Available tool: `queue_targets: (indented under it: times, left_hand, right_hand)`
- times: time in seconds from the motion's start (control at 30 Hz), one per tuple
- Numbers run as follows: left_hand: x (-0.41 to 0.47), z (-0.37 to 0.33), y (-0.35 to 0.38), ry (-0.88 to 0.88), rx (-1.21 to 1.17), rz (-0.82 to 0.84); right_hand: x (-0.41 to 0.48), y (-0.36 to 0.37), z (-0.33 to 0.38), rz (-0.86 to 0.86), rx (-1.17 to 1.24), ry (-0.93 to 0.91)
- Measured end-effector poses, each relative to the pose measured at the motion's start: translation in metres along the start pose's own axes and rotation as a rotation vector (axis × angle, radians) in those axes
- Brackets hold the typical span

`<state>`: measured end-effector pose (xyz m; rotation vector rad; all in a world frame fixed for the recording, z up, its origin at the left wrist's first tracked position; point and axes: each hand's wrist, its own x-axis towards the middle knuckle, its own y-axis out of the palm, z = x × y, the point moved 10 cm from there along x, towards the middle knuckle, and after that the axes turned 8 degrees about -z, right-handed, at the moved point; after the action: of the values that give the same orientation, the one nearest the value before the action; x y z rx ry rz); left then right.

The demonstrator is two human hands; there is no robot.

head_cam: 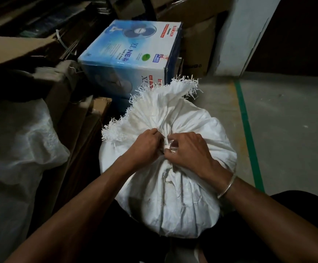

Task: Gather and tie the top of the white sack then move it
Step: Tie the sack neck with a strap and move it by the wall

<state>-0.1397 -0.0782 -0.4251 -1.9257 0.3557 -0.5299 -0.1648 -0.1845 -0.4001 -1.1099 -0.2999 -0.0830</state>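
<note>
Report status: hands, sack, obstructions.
Left hand grips the gathered neck; right hand pinches a white tie strip there. Bulging white woven sack upright, frayed top bunched. Blue-and-white cardboard fan box just behind it.

Both bare forearms were seen extended from the bottom edge, converged at centre. Left hand [146, 147] was held knuckles-up, fingers curled and dug into the gathered neck of the white sack [173, 202]. Right hand [190, 151] was set just beside it, fingertips nearly touching, thumb and fingers pinched on a white strip [168, 147] at that neck. A thin metal bangle [227, 186] was worn on the right wrist
</note>
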Motion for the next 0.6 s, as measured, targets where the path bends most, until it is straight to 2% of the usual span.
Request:
queue_targets:
  times: [0.23, 0.37, 0.6]
  left_hand:
    - [-0.002, 0.014, -0.003, 0.005, -0.131, -0.037]
    - [-0.014, 0.009, -0.012, -0.006, -0.129, -0.158]
    - [-0.016, 0.002, -0.012, -0.056, -0.133, -0.183]
  right_hand:
    - [0.004, 0.010, -0.006, 0.046, 0.093, 0.042]
    - [0.001, 0.009, -0.011, 0.013, 0.123, 0.069]
    - [0.000, 0.007, -0.013, 0.026, 0.128, 0.066]
